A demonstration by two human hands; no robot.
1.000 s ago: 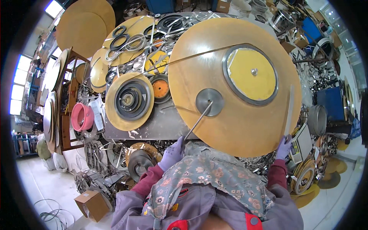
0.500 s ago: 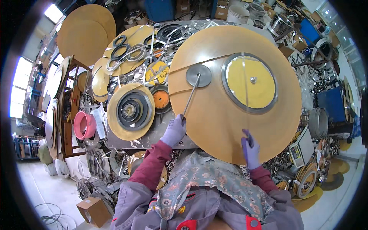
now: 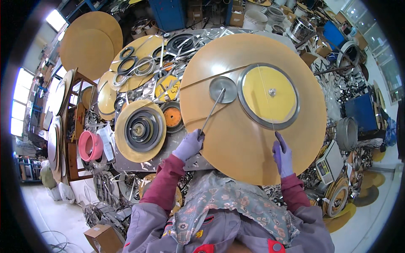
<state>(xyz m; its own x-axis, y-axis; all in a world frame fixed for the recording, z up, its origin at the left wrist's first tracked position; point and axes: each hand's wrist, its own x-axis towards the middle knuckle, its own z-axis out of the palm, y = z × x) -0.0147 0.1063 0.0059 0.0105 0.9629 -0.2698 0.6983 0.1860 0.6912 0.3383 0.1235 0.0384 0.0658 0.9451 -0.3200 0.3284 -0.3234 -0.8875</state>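
A large round tan board [image 3: 236, 139] lies in front of me. On it sit a yellow disc in a grey metal ring [image 3: 268, 96] and a small grey metal disc [image 3: 223, 89]. My left hand [image 3: 189, 145], in a purple glove, grips a thin metal rod [image 3: 212, 111] whose far end rests on the small grey disc. My right hand [image 3: 283, 153], also gloved, rests on the board just below the ringed yellow disc and pinches a thin wire or strip [image 3: 265, 101] that runs up across the yellow disc.
To the left lie a smaller tan disc stacked with dark metal rings [image 3: 141, 130], an orange disc [image 3: 172, 116], a pink bowl [image 3: 90, 146] and wooden shelves [image 3: 71, 126]. Metal pots [image 3: 347, 134], a scale [image 3: 327, 164] and a blue box [image 3: 361, 114] crowd the right. A cardboard box [image 3: 100, 237] sits on the floor.
The big tan board has been turned, shifting the small grey disc up and the yellow disc across. My right hand left the board's right edge for its lower middle.
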